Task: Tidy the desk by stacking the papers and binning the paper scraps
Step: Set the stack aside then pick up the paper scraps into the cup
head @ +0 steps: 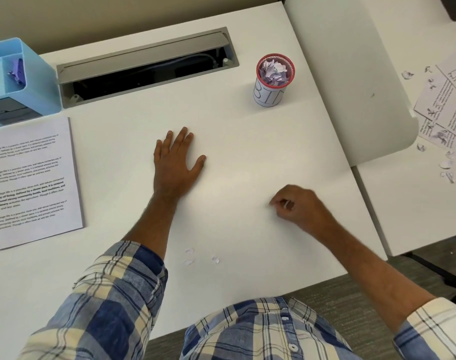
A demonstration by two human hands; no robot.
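Nearest the person, three small paper scraps (189,251) lie loose on the white worktop (247,157), close to its front edge and between the two forearms. They are not yet picked up.

A little further in, the right hand (297,203) hovers low over the worktop with its fingers (275,203) curled together, pinching what looks like a small white scrap (286,203); it is blurred, so the size of the scrap is hard to tell. The left hand (176,162) lies flat, palm down, fingers straight and slightly apart, holding nothing.

At the left edge sits the stack of papers (34,183), printed side up, its edges squared, so the stacking part looks done.

Further back and to the right stands the bin (272,81), a small red-rimmed cup marked "BIN", already nearly full of crumpled scraps. Behind the left hand is an open cable tray (143,68), and a blue organiser (16,81) sits in the far left corner.

The step in hand seems to be carrying the pinched scrap to the bin. To do it well, keep the pinch firm until the hand is right over the rim, then release low, since the heaped contents could let a light piece slide off. Sweeping the three near scraps together first would save trips.

On the neighbouring table (416,203) to the right, more sheets and scraps (448,110) lie scattered.
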